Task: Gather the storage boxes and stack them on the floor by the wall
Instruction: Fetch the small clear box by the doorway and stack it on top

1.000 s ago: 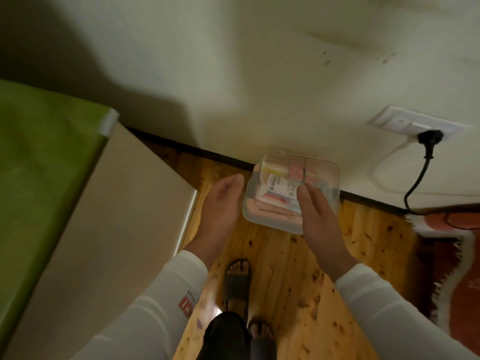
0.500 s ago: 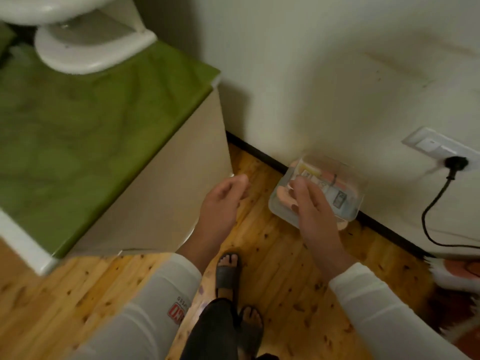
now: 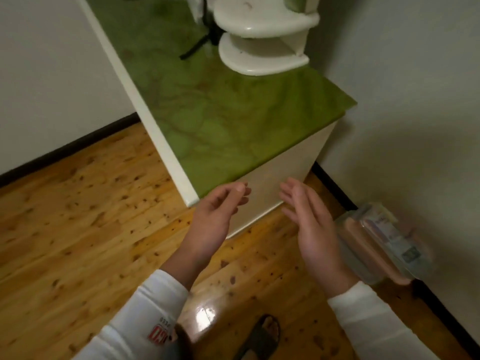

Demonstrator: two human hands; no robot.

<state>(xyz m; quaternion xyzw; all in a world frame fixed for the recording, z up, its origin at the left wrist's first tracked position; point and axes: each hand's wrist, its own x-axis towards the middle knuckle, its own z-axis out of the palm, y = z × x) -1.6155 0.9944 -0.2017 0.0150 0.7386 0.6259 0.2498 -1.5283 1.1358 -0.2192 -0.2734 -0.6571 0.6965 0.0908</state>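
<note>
A clear plastic storage box with pink and paper contents lies on the wooden floor against the wall at the right. My right hand hovers just left of it, fingers straight and relaxed, holding nothing. My left hand floats beside the cabinet's near corner with loosely curled fingers, also empty. Both hands are apart from the box.
A cream cabinet with a green top stands against the wall ahead. A white tiered stand sits on its far end. Wooden floor spreads to the left. My sandalled foot is at the bottom.
My right hand has let go of the box and pulled back left. The view has swung left toward the cabinet, leaving the box on the floor by the wall.
</note>
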